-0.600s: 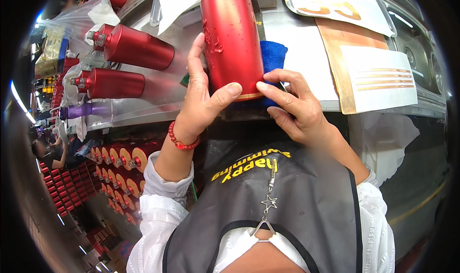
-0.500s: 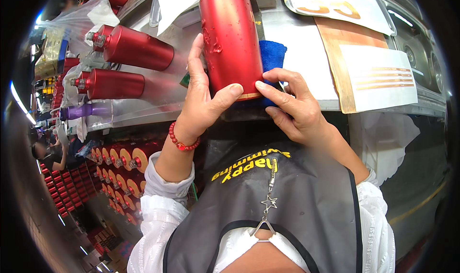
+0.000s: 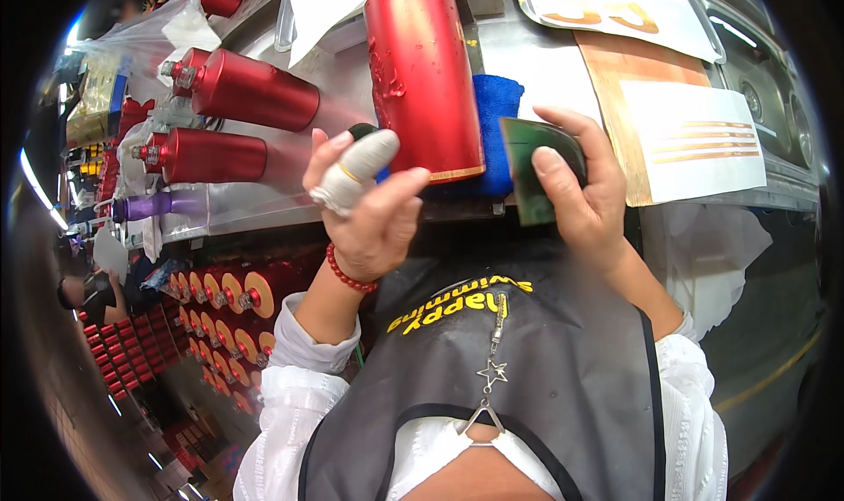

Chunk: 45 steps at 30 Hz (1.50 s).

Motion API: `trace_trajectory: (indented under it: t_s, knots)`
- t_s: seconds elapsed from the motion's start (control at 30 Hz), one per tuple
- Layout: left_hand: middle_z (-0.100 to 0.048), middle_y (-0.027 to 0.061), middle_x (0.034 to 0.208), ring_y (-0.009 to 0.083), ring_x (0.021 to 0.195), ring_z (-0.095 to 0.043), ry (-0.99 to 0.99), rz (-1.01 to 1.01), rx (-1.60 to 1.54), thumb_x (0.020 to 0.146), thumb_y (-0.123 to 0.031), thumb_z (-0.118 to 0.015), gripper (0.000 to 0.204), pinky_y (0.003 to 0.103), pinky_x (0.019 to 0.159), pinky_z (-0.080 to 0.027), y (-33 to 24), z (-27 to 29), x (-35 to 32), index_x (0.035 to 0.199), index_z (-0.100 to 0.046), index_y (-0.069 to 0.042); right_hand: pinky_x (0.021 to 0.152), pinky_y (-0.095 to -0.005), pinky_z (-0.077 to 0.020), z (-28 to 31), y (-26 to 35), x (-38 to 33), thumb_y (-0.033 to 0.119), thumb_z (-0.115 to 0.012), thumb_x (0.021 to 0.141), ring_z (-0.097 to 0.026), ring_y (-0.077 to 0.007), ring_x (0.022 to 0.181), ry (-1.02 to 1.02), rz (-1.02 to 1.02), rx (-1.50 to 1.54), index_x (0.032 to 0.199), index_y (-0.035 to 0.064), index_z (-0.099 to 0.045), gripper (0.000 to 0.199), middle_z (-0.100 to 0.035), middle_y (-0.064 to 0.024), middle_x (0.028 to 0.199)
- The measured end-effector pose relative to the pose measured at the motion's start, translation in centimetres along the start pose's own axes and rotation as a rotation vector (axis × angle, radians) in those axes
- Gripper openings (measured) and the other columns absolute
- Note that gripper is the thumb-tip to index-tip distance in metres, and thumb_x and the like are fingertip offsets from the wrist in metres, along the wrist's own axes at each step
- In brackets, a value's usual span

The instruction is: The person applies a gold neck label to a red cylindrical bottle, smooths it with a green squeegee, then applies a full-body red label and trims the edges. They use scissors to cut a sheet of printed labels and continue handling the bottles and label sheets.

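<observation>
A red metallic bottle (image 3: 424, 83) with water drops and a gold line along its base edge lies on a blue cloth (image 3: 498, 132), base toward me. Between the thumb and fingers of my right hand (image 3: 585, 171) is a flat, dark green translucent scraper (image 3: 534, 171), held right of the bottle's base. My left hand (image 3: 369, 206) is at the bottle's lower left, fingers loosely bent and apart. A whitish wrap (image 3: 365, 163) with a yellow band covers one of its fingers. Behind that finger shows a dark rounded shape I cannot make out.
Several red bottles (image 3: 255, 88) lie on the plastic-covered table to the left, near a purple bottle (image 3: 145, 206). Below them are stacked rows of red bottles (image 3: 233, 290). At right are a white sheet with gold stripes (image 3: 686, 149) and a tray (image 3: 615, 9).
Both hands have come off the bottle. The green scraper is now in my right hand, which has moved right. My left hand has turned, and its wrapped finger shows.
</observation>
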State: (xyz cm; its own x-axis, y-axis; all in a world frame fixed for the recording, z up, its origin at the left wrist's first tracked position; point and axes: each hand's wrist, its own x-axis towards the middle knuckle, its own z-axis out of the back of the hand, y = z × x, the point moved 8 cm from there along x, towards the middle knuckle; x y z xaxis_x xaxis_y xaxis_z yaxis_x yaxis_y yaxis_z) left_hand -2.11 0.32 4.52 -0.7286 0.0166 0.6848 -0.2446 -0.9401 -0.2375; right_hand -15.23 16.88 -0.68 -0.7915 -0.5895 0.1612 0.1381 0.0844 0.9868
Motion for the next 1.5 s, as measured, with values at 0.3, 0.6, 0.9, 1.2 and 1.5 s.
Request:
trace_trajectory:
  t_s: [0.3,0.6,0.9,1.2,1.5]
  knots:
    - [-0.059,0.0177,0.131,0.0395,0.127,-0.045,0.004,0.038,0.065,0.084,-0.018,-0.072,0.052,0.055,0.116,-0.023,0.9,-0.3,-1.9,0.131,-0.059,-0.003,0.074,-0.0380,-0.0528,-3.8,0.9,1.4,0.012,-0.058,0.093,-0.069,-0.0325,0.084,0.007,0.043,-0.067,0.116,-0.0007,-0.056,0.026,-0.066,-0.0185,0.094]
    - [-0.057,0.0286,0.131,0.0459,0.125,-0.054,0.074,0.082,0.033,0.083,-0.030,-0.078,0.073,0.055,0.112,-0.032,0.6,-2.0,1.0,0.138,-0.048,0.009,0.086,-0.0303,-0.0479,-4.1,1.5,1.1,0.009,-0.056,0.096,-0.061,-0.0170,0.096,0.010,0.020,-0.060,0.124,0.0010,-0.056,0.029,-0.064,-0.0104,0.104]
    - [-0.048,0.0255,0.141,0.0452,0.135,-0.040,0.129,0.094,-0.069,0.075,-0.019,-0.080,0.080,0.053,0.111,-0.035,0.0,-2.3,2.0,0.145,-0.043,-0.004,0.077,-0.0283,-0.0499,-4.2,1.5,0.8,0.005,-0.055,0.094,-0.061,-0.0137,0.085,-0.003,-0.005,0.027,0.120,0.0005,-0.056,0.027,-0.064,-0.0080,0.095]
    - [-0.050,0.0259,0.139,0.0482,0.131,-0.044,0.138,0.069,0.033,0.082,-0.021,-0.076,0.070,0.054,0.112,-0.031,-0.1,-2.9,2.1,0.144,-0.046,-0.006,0.078,-0.0273,-0.0509,-4.2,1.1,0.7,0.011,-0.056,0.096,-0.061,-0.0115,0.087,0.066,-0.035,0.007,0.122,0.0027,-0.056,0.027,-0.065,-0.0061,0.097]
    - [-0.049,0.0296,0.139,0.0480,0.131,-0.046,0.187,0.059,0.072,0.093,-0.030,-0.067,0.069,0.056,0.115,-0.024,-0.9,-3.0,2.2,0.144,-0.039,0.005,0.078,-0.0309,-0.0530,-3.7,0.8,0.7,0.014,-0.058,0.095,-0.067,-0.0178,0.086,0.056,0.030,-0.016,0.124,0.0039,-0.055,0.031,-0.068,-0.0118,0.096]
